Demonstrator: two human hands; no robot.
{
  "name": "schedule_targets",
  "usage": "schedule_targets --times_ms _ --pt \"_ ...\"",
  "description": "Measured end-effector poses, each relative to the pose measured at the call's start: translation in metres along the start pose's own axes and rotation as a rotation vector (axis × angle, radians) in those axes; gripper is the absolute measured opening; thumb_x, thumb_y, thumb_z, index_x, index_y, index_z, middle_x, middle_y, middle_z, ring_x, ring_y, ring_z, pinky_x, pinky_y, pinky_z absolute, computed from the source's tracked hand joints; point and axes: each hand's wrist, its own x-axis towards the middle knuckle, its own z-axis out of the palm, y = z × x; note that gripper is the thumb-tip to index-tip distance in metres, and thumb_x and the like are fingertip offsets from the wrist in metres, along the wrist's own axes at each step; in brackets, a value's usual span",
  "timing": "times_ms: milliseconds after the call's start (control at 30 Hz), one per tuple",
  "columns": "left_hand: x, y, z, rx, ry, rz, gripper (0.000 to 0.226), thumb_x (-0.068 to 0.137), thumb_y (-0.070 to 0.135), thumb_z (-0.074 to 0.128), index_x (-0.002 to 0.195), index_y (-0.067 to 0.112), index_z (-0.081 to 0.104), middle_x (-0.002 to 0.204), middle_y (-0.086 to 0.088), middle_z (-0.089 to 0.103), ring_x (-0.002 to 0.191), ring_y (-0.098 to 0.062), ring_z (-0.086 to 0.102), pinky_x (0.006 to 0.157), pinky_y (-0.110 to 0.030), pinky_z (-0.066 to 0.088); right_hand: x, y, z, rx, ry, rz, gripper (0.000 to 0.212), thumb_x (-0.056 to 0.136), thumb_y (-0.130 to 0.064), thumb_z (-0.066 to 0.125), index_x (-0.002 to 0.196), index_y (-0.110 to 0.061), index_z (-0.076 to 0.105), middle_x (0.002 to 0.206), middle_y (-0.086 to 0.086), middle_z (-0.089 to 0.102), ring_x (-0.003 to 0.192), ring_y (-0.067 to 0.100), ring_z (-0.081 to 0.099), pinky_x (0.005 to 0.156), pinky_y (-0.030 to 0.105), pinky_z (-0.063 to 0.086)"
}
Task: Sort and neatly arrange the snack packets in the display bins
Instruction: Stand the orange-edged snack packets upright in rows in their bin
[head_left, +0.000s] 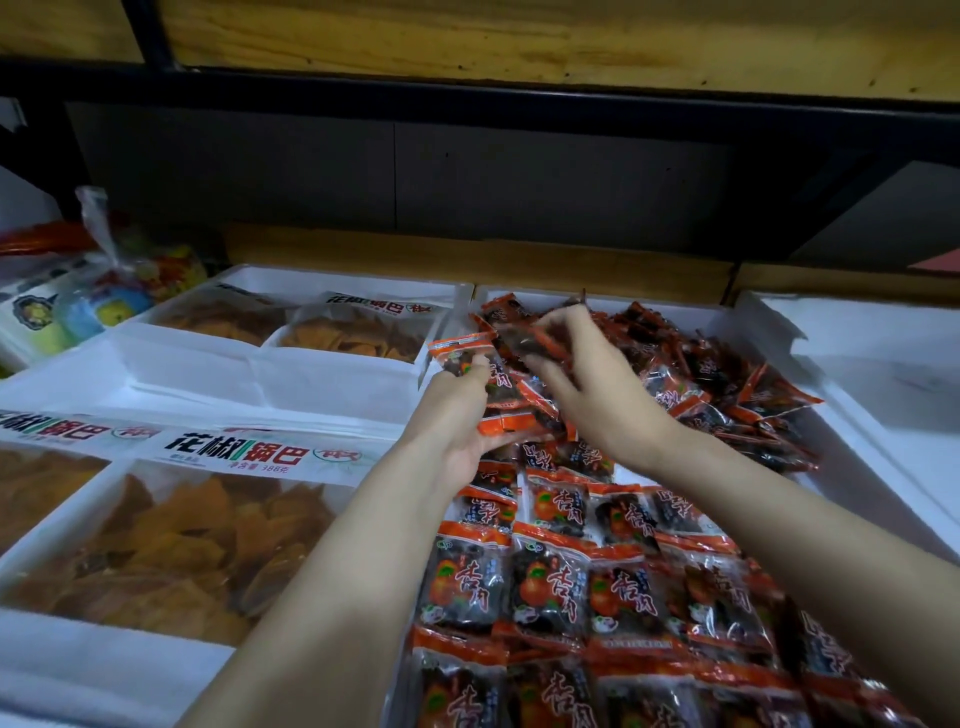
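Both hands are up over the white bin (893, 483), right at the seam between order and mess. The left hand (457, 415) grips a small stack of packets (498, 384), fingers curled under and thumb clamped on top. It looks to be working as a collecting tray, so the packets square up before they go down. The right hand (592, 384) reaches to the edge of the loose pile (727, 384) at the far end of the bin, its fingertips pinching a single packet (524, 338). It's blurred, but the pinch reads clearly enough.

In the near half of the bin lie the neat rows (571, 582) — packets face up, overlapping like roof tiles, labels all the same way. My guess is that's so a shopper can read them. The held stack hovers just above the last row, so the next move is probably to add this packet to the stack and extend that row. Roughly half the bin is tidy.

In the bins to the left sit bags of chips (171, 540), untouched.
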Motion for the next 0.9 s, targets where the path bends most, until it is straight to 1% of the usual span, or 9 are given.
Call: schedule_targets --times_ms 133,200,300,400,467,600,733,800,900 --pt "-0.005 0.0 0.002 -0.08 -0.07 -0.021 0.039 0.102 0.042 0.032 0.099 0.011 0.056 0.097 -0.015 0.066 0.081 -0.023 0.066 0.066 -0.043 0.055 -0.015 -0.011 -0.001 -0.262 -0.183 -0.156 0.045 0.098 -0.032 0.042 0.137 -0.011 0.035 0.133 0.002 0.04 0.12 0.01 0.036 0.101 0.017 0.028" --pt "-0.007 0.001 0.001 -0.104 -0.159 -0.02 0.044 0.098 0.048 0.039 0.107 0.011 0.061 0.092 -0.011 0.069 0.07 -0.017 0.069 0.066 -0.039 0.056 -0.017 -0.014 -0.004 -0.277 -0.212 -0.159 0.054 0.099 -0.034 0.035 0.147 -0.012 0.023 0.151 0.002 0.026 0.132 0.01 0.021 0.105 0.014 0.014" --pt "-0.01 0.002 -0.001 -0.062 -0.239 0.049 0.029 0.096 0.034 0.054 0.113 0.013 0.065 0.103 -0.009 0.074 0.084 -0.017 0.072 0.075 -0.037 0.059 -0.016 -0.018 -0.01 -0.159 -0.252 -0.098 0.056 0.1 -0.032 0.033 0.151 -0.021 0.013 0.158 -0.006 0.012 0.138 0.007 0.012 0.109 0.018 0.01" --pt "-0.011 0.003 -0.001 -0.062 -0.201 0.104 0.027 0.094 0.023 0.06 0.116 0.008 0.063 0.106 -0.01 0.073 0.095 -0.02 0.071 0.087 -0.041 0.057 -0.015 -0.022 -0.013 0.029 -0.142 -0.059 0.06 0.095 -0.023 0.051 0.148 -0.022 0.023 0.15 -0.01 0.03 0.13 -0.004 0.03 0.108 0.014 0.027" --pt "-0.009 0.003 -0.002 -0.031 -0.134 0.141 0.03 0.093 0.024 0.062 0.118 0.008 0.061 0.107 -0.011 0.072 0.098 -0.023 0.07 0.088 -0.042 0.056 -0.015 -0.021 -0.013 0.183 -0.035 -0.039 0.059 0.089 -0.021 0.062 0.14 -0.022 0.033 0.137 -0.013 0.042 0.111 -0.008 0.049 0.094 0.014 0.044" --pt "-0.001 0.005 -0.005 -0.015 0.038 0.197 0.047 0.088 0.036 0.067 0.126 0.011 0.053 0.121 -0.009 0.065 0.112 -0.026 0.062 0.093 -0.046 0.053 -0.013 -0.005 -0.011 0.325 0.186 0.065 0.028 0.089 -0.02 0.061 0.111 -0.027 0.045 0.108 -0.011 0.057 0.085 0.002 0.061 0.078 0.019 0.053" --pt "0.003 0.007 -0.009 -0.052 0.09 0.19 0.054 0.088 0.038 0.067 0.13 0.01 0.048 0.125 -0.009 0.061 0.112 -0.026 0.061 0.094 -0.045 0.053 -0.014 0.024 0.008 0.031 -0.257 0.083 0.005 0.086 -0.019 0.067 0.09 -0.02 0.066 0.086 -0.005 0.068 0.079 0.007 0.063 0.073 0.022 0.052" --pt "0.004 0.007 -0.009 -0.048 0.091 0.183 0.061 0.087 0.039 0.068 0.135 0.01 0.043 0.134 -0.009 0.055 0.12 -0.026 0.056 0.094 -0.043 0.054 -0.014 0.032 0.024 -0.122 -0.456 0.059 0.02 0.08 -0.03 0.073 0.095 -0.017 0.071 0.09 -0.004 0.072 0.083 0.007 0.065 0.079 0.027 0.052" --pt "0.005 0.007 -0.009 -0.05 0.099 0.174 0.064 0.087 0.039 0.068 0.136 0.009 0.04 0.138 -0.008 0.05 0.125 -0.026 0.052 0.091 -0.038 0.054 -0.008 0.032 0.036 -0.297 -0.54 0.019 0.038 0.074 -0.043 0.076 0.103 -0.02 0.071 0.102 -0.008 0.068 0.088 0.007 0.061 0.078 0.023 0.048"
